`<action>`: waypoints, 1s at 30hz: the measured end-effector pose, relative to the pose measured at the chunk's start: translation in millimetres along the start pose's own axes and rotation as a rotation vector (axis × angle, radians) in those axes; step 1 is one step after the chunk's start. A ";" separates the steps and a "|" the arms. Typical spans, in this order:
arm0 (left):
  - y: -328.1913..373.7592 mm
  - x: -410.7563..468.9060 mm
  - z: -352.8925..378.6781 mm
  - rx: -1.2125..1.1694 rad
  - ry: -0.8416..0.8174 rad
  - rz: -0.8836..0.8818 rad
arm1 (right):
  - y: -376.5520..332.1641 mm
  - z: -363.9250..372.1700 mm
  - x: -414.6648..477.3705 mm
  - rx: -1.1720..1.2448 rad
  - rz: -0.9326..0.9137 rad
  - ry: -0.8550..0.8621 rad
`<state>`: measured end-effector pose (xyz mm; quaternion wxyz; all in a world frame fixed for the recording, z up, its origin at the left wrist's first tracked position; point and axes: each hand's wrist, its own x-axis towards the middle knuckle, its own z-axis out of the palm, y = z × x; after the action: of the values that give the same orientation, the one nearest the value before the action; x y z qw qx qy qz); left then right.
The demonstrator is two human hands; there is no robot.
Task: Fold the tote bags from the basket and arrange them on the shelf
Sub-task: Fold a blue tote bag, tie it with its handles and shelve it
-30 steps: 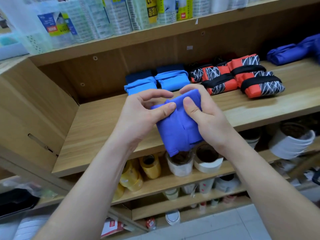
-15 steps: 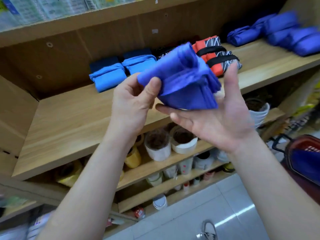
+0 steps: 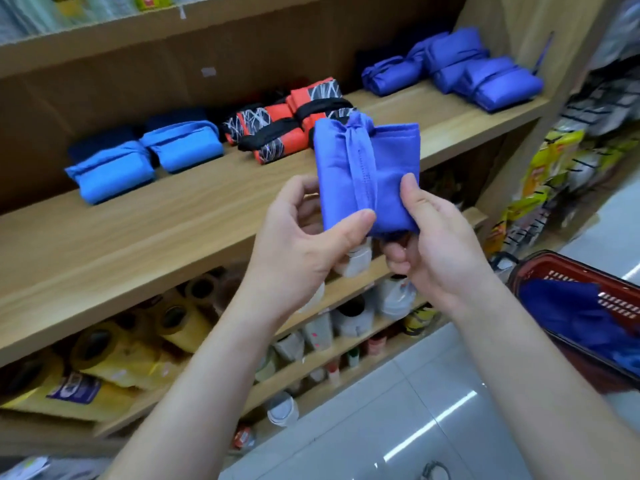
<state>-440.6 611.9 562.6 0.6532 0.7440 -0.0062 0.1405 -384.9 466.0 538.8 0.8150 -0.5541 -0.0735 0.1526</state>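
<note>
Together, both hands (image 3: pixel 367 244) on bag (image 3: pixel 367 168).

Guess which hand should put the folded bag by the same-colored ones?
Probably the right hand: it pinches the folded bag, and the matching bags lie at the right end of the shelf, its side.

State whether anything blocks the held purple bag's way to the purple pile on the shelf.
Nothing visible does. The left hand and right hand hold the purple bag in front of the shelf; bare board lies before the purple pile, and the red patterned bags sit left of that route.
</note>
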 end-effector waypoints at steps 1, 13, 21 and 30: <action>0.8 2.9 13.5 0.033 0.027 0.035 | -3.9 -11.5 1.8 -0.009 0.031 -0.008; -19.1 64.8 105.2 0.887 -0.054 0.602 | -75.8 -156.4 38.0 -0.274 0.162 -0.079; -1.4 115.8 135.3 0.417 0.032 0.273 | -89.6 -182.9 84.8 -0.131 -0.053 -0.097; -13.6 235.9 125.4 0.102 0.189 -0.129 | -107.1 -199.0 157.2 -0.871 -0.334 0.185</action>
<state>-186.1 532.8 587.1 0.6199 0.7585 0.1105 0.1679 -161.2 306.3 555.5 0.5233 -0.8362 -0.1458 -0.0756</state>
